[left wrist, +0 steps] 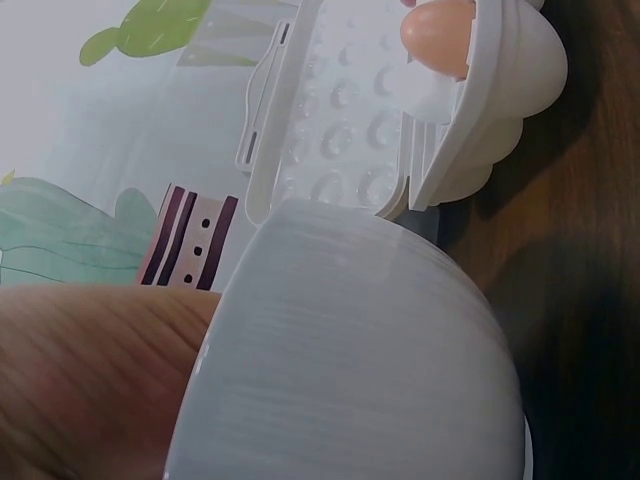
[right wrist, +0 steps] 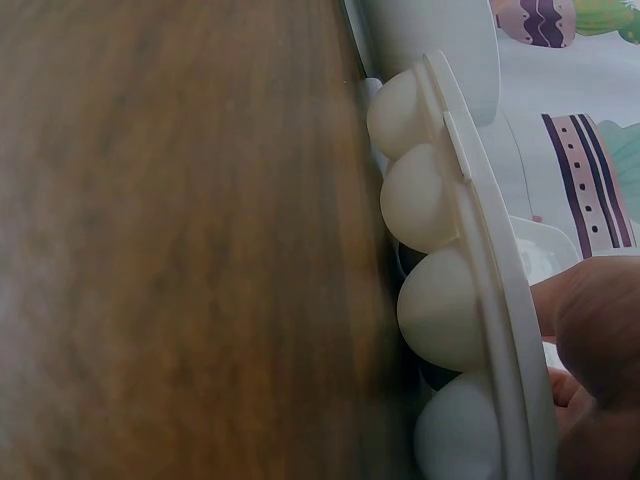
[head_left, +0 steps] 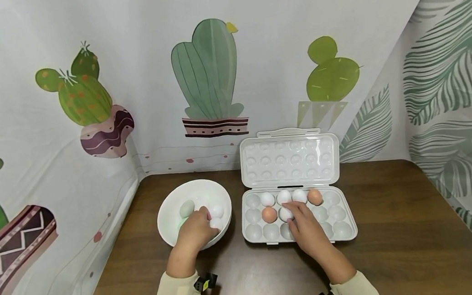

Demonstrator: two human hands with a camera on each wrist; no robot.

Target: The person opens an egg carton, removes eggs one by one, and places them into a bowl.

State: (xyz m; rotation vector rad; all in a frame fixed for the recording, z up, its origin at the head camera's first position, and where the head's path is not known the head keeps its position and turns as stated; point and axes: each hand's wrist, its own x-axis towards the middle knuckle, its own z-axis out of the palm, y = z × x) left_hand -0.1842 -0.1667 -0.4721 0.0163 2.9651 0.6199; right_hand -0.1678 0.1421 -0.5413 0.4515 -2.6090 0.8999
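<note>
In the head view my left hand (head_left: 195,230) reaches into a white bowl (head_left: 167,211), its fingers down among the eggs. White eggs (head_left: 215,210) lie right beside those fingers, and a pale green egg (head_left: 187,208) rests farther back. Whether the left hand grips an egg is hidden. My right hand (head_left: 307,229) is over the open egg carton (head_left: 248,245), thumb and fingers around a white egg (head_left: 286,214) in the middle row. Beside that egg sits a brown egg (head_left: 269,214). The back row holds several white eggs (head_left: 267,199) and another brown egg (head_left: 315,197).
The carton's lid (head_left: 290,157) stands raised behind its tray, near a cactus-print cloth (head_left: 150,103). The brown wooden table (head_left: 392,209) extends right of the carton. In the left wrist view the bowl's outer wall (left wrist: 350,350) covers much of the picture.
</note>
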